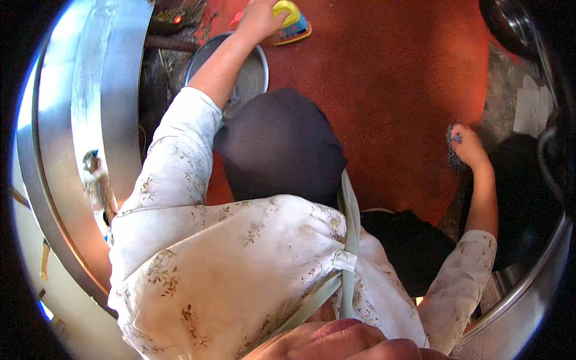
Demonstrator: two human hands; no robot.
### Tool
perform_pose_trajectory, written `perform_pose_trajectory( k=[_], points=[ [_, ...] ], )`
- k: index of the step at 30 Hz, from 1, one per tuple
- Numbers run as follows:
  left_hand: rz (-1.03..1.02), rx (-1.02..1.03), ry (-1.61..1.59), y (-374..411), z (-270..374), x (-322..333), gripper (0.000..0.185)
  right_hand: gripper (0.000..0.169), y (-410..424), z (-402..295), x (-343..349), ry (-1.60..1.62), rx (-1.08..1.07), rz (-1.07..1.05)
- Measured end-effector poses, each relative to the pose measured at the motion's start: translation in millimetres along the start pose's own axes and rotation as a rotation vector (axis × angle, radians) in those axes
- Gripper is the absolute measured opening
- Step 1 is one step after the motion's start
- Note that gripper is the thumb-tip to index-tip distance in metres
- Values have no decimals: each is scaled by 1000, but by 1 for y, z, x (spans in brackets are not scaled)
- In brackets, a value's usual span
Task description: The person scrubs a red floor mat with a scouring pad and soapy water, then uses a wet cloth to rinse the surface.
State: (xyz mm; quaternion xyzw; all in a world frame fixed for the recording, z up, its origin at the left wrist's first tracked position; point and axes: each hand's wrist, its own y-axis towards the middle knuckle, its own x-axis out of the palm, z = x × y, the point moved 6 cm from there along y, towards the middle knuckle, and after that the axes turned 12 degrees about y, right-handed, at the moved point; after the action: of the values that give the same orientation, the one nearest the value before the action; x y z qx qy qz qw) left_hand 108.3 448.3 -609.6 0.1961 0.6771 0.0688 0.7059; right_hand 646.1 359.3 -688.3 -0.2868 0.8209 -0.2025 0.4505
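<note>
At the top left, my left hand (pixel 258 20) reaches over a round metal basin, its fingers around the yellow handle of a scrub brush (pixel 292 24) with a blue body. The basin (pixel 255 76) sits partly behind my left forearm and my dark-clad knee, with what looks like water inside. On the right, my right hand (pixel 469 145) is closed on a dark, curly scourer (pixel 455 157) that rests at the edge of the textured red floor covering (pixel 382 103). The fingertips of my left hand are partly hidden.
A large shiny metal surface (pixel 119 90) rises at the left. Dark clutter with a small red glow (pixel 178 20) lies beyond the basin. A dark round vessel (pixel 508 22) stands at the top right, and a curved metal rim (pixel 526 274) runs along the lower right.
</note>
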Motion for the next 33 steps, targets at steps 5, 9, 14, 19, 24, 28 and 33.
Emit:
perform_pose_trajectory(
  k=[5,9,14,19,24,28,33],
  points=[
    [-500,-89,132,2,-61,69,44,17,-47,14,2,129,-56,-3],
    [-649,-158,87,13,-39,57,45,16,-122,78,28,315,249,29],
    [-497,-220,-35,37,-62,24,32,10,-188,146,57,330,440,100],
    [-367,-220,-70,45,-119,21,38,12,-229,209,67,522,596,179],
    [-311,-304,59,38,-172,31,35,18,-284,328,102,663,358,136],
    [-331,-324,217,47,-207,31,29,19,-264,291,140,548,328,94],
    [-157,-537,199,8,-238,40,24,21,-210,211,110,444,202,11]
  ],
)
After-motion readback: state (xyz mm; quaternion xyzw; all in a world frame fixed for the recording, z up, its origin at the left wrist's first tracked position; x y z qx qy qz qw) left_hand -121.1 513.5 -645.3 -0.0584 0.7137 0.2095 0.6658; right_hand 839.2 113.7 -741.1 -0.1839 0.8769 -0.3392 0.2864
